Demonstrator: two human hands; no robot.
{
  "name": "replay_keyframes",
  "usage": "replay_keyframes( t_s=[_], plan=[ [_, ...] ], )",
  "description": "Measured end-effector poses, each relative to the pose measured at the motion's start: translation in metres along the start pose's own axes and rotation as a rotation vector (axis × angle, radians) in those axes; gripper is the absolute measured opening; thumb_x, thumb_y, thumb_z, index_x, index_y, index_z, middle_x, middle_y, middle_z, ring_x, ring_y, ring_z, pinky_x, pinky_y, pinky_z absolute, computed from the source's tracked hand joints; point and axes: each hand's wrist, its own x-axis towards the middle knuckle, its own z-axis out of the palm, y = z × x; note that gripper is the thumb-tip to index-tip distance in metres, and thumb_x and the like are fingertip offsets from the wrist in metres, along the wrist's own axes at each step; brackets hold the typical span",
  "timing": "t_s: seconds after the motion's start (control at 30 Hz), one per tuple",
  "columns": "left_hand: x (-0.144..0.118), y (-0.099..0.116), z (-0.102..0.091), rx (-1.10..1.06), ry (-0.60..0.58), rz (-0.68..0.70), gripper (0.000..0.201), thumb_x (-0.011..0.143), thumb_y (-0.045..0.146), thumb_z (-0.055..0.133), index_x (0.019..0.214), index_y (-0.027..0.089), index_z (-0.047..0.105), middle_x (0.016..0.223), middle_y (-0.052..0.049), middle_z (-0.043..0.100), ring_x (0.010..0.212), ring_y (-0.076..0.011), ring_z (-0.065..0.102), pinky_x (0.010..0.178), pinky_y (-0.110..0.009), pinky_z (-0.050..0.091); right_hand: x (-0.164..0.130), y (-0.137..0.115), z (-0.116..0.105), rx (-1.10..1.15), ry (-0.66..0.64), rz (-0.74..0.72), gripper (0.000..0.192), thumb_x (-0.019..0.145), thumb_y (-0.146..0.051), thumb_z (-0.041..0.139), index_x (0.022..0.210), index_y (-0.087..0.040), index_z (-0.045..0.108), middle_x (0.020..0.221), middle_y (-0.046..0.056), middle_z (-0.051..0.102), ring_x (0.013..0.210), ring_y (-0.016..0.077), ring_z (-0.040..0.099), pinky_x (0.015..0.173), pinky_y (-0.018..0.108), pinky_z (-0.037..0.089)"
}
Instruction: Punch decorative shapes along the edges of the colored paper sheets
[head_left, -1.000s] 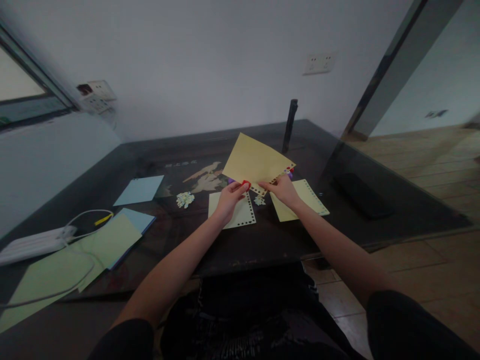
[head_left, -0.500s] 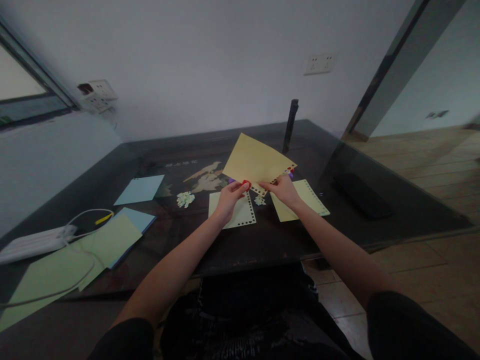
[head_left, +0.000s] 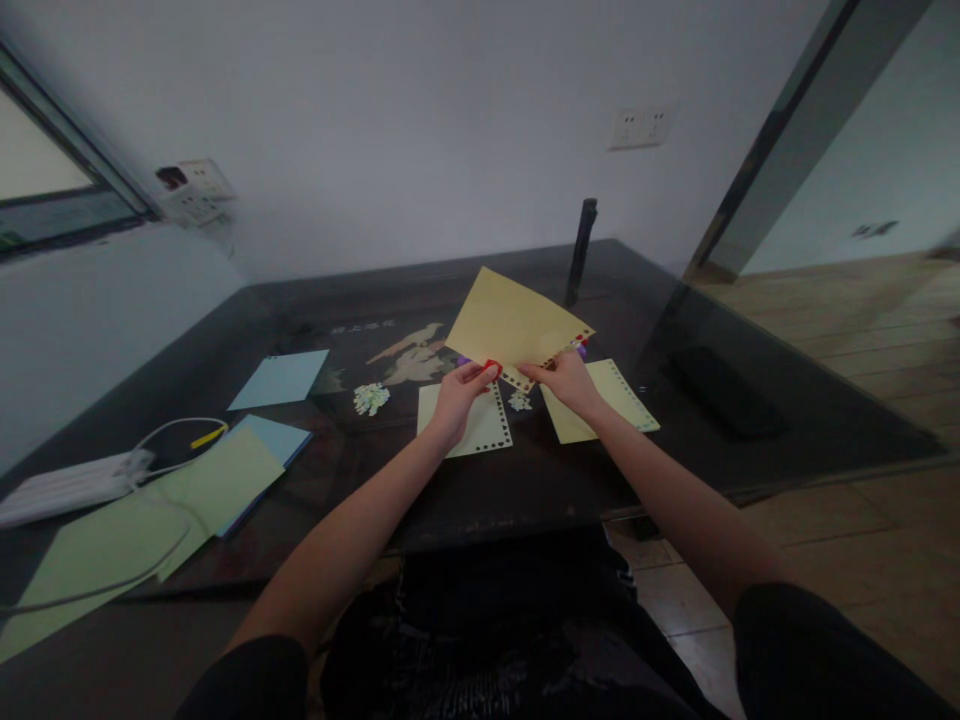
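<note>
A yellow sheet of paper [head_left: 517,315] is held up slantwise over the table, with a row of punched holes along its lower right edge. My left hand [head_left: 456,400] is closed on a small red paper punch [head_left: 492,367] at the sheet's near edge. My right hand [head_left: 570,382] pinches the same sheet by its punched border. Bits of red and purple [head_left: 581,350] show behind the right hand; what they belong to is hidden. Beneath lie a pale punched sheet [head_left: 480,430] on the left and another punched sheet [head_left: 592,405] on the right, with a small heap of paper cutouts [head_left: 520,401] between them.
A larger heap of cutouts [head_left: 371,399] and a blue sheet [head_left: 281,379] lie to the left. Green paper [head_left: 112,545], a white power strip [head_left: 67,488] and its cable are at the near left. A black case [head_left: 726,390] lies right; a dark post [head_left: 581,250] stands behind.
</note>
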Motion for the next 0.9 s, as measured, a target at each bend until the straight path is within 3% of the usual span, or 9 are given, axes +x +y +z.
replay_keyframes(
  t_s=[0.7,0.9],
  plan=[
    [0.001,-0.0036,0.0018,-0.027,0.022,0.052,0.025,0.067,0.037,0.074,0.079,0.015,0.069,0.082,-0.006,0.068,0.077,-0.0149,0.06,0.073,-0.028,0.042,0.0011,0.0056,0.0023,0.037,0.027,-0.035,0.028,0.072,-0.028,0.067,0.098,-0.019,0.068,0.112,0.008,0.068,0.108,0.0256,0.062,0.102,0.045,0.044],
    [0.0021,-0.0064,0.001,-0.055,0.006,0.057,0.028,0.066,0.038,0.075,0.079,0.015,0.069,0.082,-0.005,0.068,0.078,-0.0146,0.06,0.076,-0.028,0.043,0.0009,0.0039,0.0015,0.02,0.025,-0.011,0.026,0.071,-0.03,0.068,0.094,-0.017,0.07,0.108,0.01,0.07,0.105,0.0282,0.063,0.099,0.047,0.045]
  ],
)
